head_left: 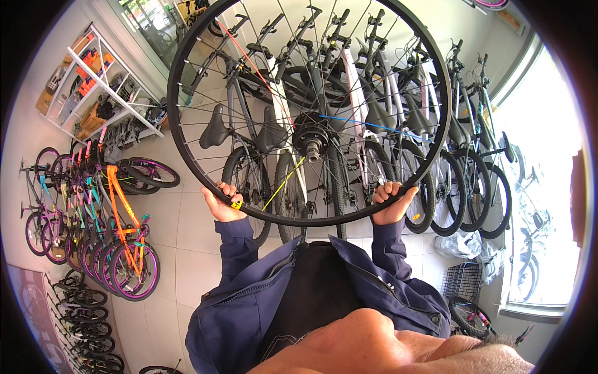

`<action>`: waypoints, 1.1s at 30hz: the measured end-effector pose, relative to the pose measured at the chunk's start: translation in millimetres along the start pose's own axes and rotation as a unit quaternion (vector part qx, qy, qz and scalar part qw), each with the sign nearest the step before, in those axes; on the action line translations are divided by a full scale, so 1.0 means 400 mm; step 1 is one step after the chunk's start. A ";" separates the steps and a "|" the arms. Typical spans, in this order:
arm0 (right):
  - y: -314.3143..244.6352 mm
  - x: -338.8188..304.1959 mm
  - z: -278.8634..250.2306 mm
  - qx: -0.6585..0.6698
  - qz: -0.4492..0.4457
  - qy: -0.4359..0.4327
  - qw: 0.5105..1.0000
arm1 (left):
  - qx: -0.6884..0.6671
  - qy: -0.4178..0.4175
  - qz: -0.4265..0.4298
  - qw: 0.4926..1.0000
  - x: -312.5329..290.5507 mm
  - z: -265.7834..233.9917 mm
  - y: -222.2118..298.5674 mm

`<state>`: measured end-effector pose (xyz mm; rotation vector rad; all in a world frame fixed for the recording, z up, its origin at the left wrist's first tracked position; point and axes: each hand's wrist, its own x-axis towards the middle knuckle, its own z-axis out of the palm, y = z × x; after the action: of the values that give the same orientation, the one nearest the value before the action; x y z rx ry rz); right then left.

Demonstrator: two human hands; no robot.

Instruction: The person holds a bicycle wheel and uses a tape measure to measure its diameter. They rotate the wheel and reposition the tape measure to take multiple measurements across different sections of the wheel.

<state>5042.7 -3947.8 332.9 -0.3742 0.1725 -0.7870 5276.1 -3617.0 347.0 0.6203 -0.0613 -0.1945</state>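
A bicycle wheel with a bare black rim and no tyre is held up in front of me. Its black hub sits at the centre of thin dark spokes, among which one is red, one blue and one yellow. My left hand grips the lower left of the rim, fingers curled over it, beside a small yellow piece. On the lower right, my right hand is wrapped round the rim in the same way. Both forearms are in dark blue sleeves.
Behind the wheel stands a row of parked bicycles. Colourful bikes, one with an orange frame, crowd the left by a white shelf. Small dark bikes line the lower left. A wire basket lies near the bright window.
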 end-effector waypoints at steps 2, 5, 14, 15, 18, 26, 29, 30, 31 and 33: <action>0.001 0.001 0.001 0.010 -0.002 0.004 1.000 | -0.005 0.008 0.001 1.000 0.001 0.000 -0.001; 0.001 0.001 0.001 -0.002 -0.005 0.005 1.000 | -0.006 0.012 0.005 1.000 0.002 0.000 -0.002; 0.003 0.004 0.007 -0.008 -0.001 0.012 1.000 | -0.008 0.015 -0.002 1.000 0.006 -0.003 0.000; 0.002 0.004 0.007 -0.017 -0.001 0.011 1.000 | -0.004 0.006 -0.001 1.000 0.006 -0.002 -0.001; 0.003 0.006 0.007 -0.014 0.001 0.010 1.000 | -0.004 0.008 -0.002 1.000 0.005 -0.002 -0.001; 0.004 0.008 0.000 0.005 0.001 0.012 1.000 | -0.012 -0.003 -0.001 1.000 0.006 -0.001 -0.003; 0.006 0.008 -0.003 0.016 -0.003 0.019 1.000 | -0.026 -0.007 0.000 1.000 0.006 -0.003 -0.005; 0.007 0.008 -0.005 0.006 -0.006 0.007 1.000 | -0.023 -0.014 0.002 1.000 0.006 -0.004 -0.005; 0.008 0.008 -0.007 0.006 -0.009 -0.006 1.000 | -0.028 -0.017 0.005 0.999 0.006 -0.006 -0.006; 0.010 0.010 -0.012 0.005 -0.017 -0.017 1.000 | -0.034 -0.032 0.008 0.999 0.006 -0.008 -0.008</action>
<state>5046.9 -3949.5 326.7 -0.3821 0.1308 -0.8144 5278.4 -3618.2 342.5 0.5450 -0.1216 -0.2009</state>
